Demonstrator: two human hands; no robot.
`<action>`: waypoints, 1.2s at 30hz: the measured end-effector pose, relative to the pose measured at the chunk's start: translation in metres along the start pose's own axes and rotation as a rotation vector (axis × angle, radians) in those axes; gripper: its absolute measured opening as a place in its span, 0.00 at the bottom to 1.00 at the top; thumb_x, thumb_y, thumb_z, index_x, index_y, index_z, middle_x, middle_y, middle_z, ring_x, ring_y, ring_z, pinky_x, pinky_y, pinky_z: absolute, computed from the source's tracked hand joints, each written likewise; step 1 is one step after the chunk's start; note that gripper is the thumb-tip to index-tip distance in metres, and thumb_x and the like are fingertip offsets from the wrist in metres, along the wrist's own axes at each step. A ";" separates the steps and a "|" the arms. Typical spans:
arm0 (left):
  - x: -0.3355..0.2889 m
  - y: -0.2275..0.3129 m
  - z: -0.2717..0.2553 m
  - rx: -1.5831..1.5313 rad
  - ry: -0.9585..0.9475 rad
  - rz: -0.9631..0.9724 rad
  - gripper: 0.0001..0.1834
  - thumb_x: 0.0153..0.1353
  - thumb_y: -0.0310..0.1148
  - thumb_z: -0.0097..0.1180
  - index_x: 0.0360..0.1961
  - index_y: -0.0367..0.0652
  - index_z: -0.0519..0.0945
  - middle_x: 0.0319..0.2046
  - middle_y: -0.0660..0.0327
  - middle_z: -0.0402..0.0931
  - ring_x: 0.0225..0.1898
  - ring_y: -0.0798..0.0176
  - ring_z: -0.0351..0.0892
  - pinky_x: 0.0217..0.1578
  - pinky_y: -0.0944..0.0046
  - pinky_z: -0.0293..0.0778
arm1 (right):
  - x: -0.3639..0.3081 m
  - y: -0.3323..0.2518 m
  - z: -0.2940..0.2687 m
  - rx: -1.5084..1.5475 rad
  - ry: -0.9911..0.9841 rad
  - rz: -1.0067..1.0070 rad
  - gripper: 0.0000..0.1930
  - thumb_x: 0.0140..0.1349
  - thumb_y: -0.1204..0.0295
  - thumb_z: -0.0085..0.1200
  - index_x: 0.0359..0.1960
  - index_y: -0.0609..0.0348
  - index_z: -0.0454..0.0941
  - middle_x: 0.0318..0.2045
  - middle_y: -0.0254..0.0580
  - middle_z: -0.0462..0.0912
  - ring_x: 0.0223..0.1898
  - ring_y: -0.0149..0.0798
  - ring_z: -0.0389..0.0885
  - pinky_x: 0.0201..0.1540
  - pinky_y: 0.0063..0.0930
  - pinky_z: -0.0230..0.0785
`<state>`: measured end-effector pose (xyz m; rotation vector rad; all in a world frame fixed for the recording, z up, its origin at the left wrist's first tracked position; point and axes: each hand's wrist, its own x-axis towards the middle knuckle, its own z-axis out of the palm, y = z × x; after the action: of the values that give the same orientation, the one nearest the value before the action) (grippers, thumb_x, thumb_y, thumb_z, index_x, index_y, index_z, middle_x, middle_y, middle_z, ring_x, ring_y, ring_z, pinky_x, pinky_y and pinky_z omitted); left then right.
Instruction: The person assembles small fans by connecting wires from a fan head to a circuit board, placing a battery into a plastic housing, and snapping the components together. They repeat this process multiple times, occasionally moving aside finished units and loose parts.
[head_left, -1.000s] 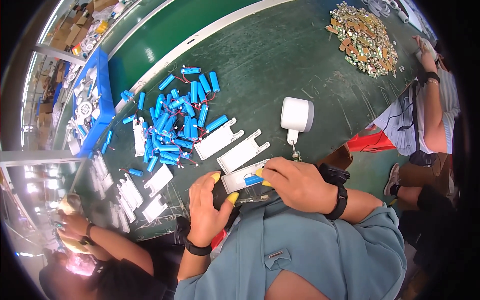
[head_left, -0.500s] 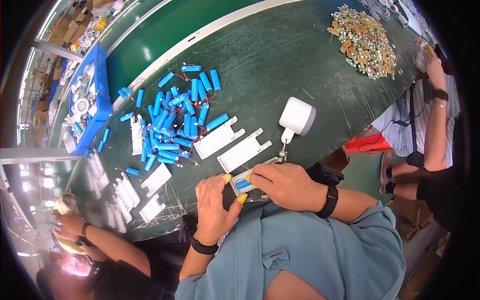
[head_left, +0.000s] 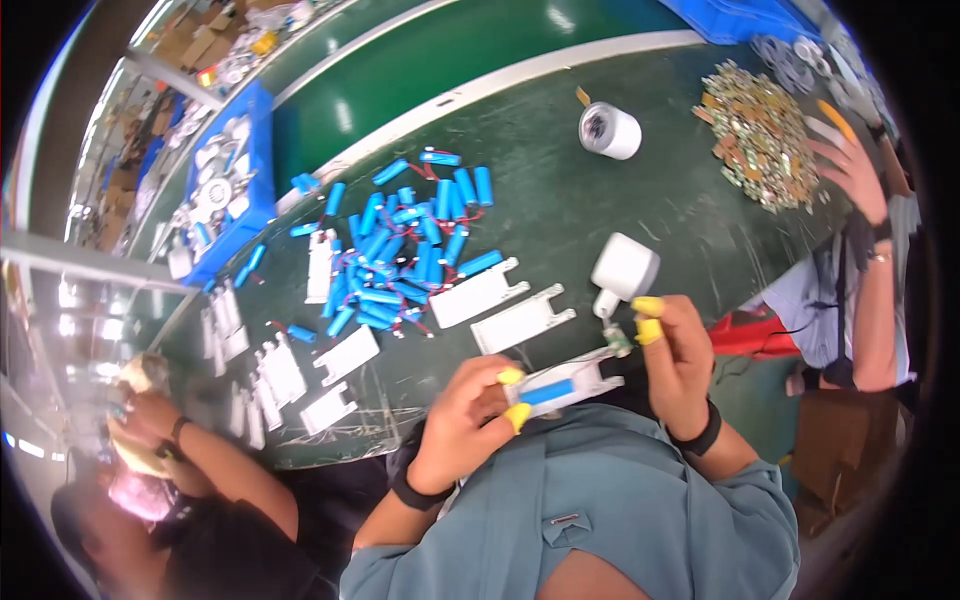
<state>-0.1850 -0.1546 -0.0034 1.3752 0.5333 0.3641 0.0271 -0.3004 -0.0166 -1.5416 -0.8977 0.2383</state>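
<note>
My left hand (head_left: 468,420), with yellow finger cots on the thumb and a finger, grips the left end of a white plastic casing (head_left: 590,388). A blue cylindrical battery (head_left: 547,391) lies in that casing. At its far right corner is a small green circuit board (head_left: 617,342), with a thin wire running back along the casing. My right hand (head_left: 680,365) is closed in a pinch just right of the board, yellow cots on its fingertips; what they hold, if anything, is too small to make out. A white rounded lamp-like head (head_left: 626,265) on a short neck lies beyond the board.
Loose blue batteries (head_left: 400,240) with red leads lie piled left of centre. White casing covers (head_left: 518,318) lie nearby. Beyond stands a white cylindrical part (head_left: 612,131). A heap of circuit boards (head_left: 755,135) is far right, near a co-worker's hand (head_left: 850,165). A blue bin (head_left: 265,160) stands left.
My right hand has left the battery in the casing and moved right beside the circuit board. The casing is now more exposed. The view has shifted, revealing the white cylindrical part.
</note>
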 end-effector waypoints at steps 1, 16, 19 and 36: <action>0.007 0.000 0.000 -0.099 -0.026 -0.040 0.21 0.58 0.11 0.56 0.53 0.35 0.74 0.56 0.54 0.72 0.56 0.59 0.77 0.52 0.62 0.78 | -0.003 0.006 0.001 0.117 0.028 0.080 0.11 0.67 0.85 0.48 0.49 0.66 0.78 0.40 0.39 0.76 0.36 0.27 0.72 0.37 0.16 0.63; -0.078 0.093 -0.196 -0.302 0.691 0.552 0.17 0.69 0.27 0.53 0.55 0.30 0.72 0.52 0.50 0.77 0.51 0.56 0.80 0.49 0.66 0.80 | 0.000 0.031 0.017 0.142 -0.127 0.050 0.12 0.70 0.83 0.45 0.52 0.63 0.75 0.43 0.34 0.72 0.29 0.20 0.66 0.30 0.13 0.59; -0.097 0.101 -0.263 -0.096 0.974 0.664 0.22 0.69 0.25 0.51 0.62 0.30 0.67 0.54 0.48 0.75 0.51 0.56 0.80 0.51 0.64 0.80 | 0.000 0.031 0.020 0.059 -0.138 0.004 0.12 0.68 0.84 0.46 0.51 0.64 0.75 0.42 0.35 0.72 0.30 0.23 0.68 0.32 0.15 0.60; 0.080 0.066 -0.076 0.934 0.106 0.390 0.22 0.58 0.21 0.61 0.55 0.36 0.76 0.49 0.51 0.79 0.47 0.56 0.81 0.50 0.61 0.75 | 0.004 0.019 0.024 -0.094 -0.205 -0.006 0.14 0.62 0.88 0.49 0.48 0.65 0.78 0.39 0.42 0.76 0.30 0.27 0.74 0.29 0.18 0.65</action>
<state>-0.1571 -0.0375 0.0423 2.3893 0.5425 0.5361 0.0228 -0.2779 -0.0378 -1.6212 -1.0871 0.3587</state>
